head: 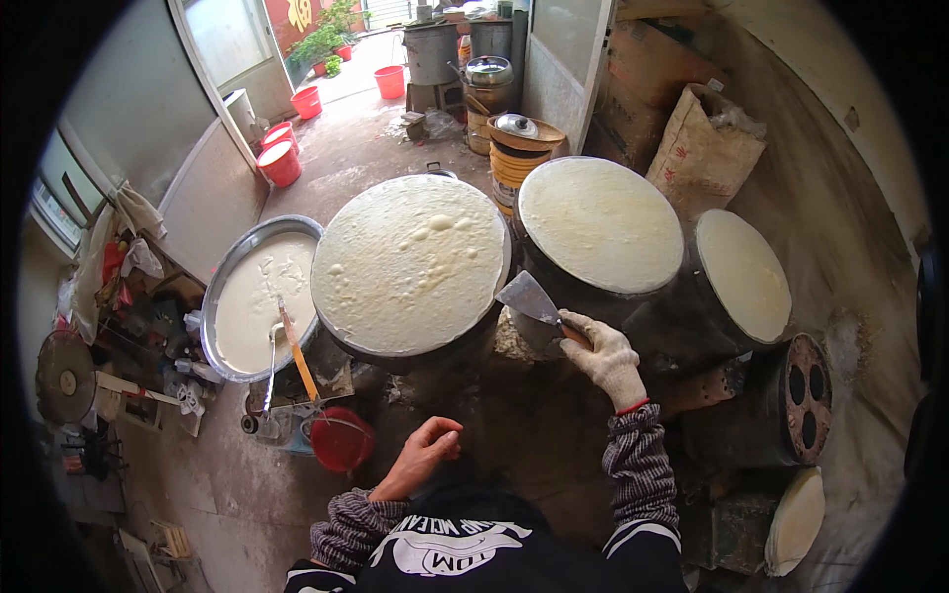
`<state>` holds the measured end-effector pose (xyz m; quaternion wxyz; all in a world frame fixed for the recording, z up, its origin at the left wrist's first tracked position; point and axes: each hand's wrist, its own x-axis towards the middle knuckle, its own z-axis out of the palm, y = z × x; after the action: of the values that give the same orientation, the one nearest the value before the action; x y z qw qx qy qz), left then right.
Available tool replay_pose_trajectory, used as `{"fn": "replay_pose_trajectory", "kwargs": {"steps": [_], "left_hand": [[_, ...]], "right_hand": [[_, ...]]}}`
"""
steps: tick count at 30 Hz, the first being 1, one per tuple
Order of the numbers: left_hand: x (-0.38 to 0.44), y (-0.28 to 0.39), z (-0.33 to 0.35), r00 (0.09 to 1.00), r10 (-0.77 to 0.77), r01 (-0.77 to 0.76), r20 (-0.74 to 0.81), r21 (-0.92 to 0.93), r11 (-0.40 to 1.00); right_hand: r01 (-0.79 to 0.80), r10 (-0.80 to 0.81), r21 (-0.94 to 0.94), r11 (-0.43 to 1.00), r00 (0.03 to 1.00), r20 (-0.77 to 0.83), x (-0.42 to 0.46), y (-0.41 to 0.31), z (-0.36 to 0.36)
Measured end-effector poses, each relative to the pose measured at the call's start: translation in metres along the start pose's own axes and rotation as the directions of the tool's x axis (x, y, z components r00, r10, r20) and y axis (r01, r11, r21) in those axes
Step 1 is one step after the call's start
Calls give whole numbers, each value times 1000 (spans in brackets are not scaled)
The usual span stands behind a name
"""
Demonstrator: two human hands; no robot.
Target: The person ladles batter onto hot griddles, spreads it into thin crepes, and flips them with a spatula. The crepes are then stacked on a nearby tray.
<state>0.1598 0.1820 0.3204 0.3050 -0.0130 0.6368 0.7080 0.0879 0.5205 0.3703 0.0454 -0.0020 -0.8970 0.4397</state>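
Observation:
My right hand point(606, 359), in a pale knitted work glove, grips the wooden handle of a scraper point(530, 296) with a wide metal blade. The blade's tip lies by the right rim of the nearest round griddle. A thin, pale batter pancake point(408, 267) covers that griddle, with several bubbles raised on its surface. Bare and empty, my left hand point(426, 452) hangs before my body with its fingers loosely curled. Two more pancakes lie on griddles to the right, one in the middle point(600, 226) and a smaller-looking one point(744, 274) beyond it.
At left stands a metal basin point(211, 326) of batter with a wooden-handled tool point(296, 356) and a ladle point(270, 378) in it. A red bucket point(341, 439) sits below. A holed coal briquette stove point(808, 400) and stacked pancakes point(795, 522) are at right. Red buckets point(280, 163) stand near the doorway.

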Motion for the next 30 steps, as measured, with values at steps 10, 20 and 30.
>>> {"fn": "replay_pose_trajectory", "kwargs": {"steps": [10, 20, 30], "left_hand": [[24, 15, -2, 999, 34, -34, -2, -81, 996], [42, 60, -22, 997, 43, -56, -66, -201, 978], [104, 163, 19, 979, 133, -75, 152, -336, 939]], "right_hand": [[-62, 56, 2, 998, 927, 370, 32, -7, -20], [106, -161, 181, 978, 932, 326, -12, -28, 12], [251, -168, 468, 848, 963, -212, 6, -102, 61]]}}
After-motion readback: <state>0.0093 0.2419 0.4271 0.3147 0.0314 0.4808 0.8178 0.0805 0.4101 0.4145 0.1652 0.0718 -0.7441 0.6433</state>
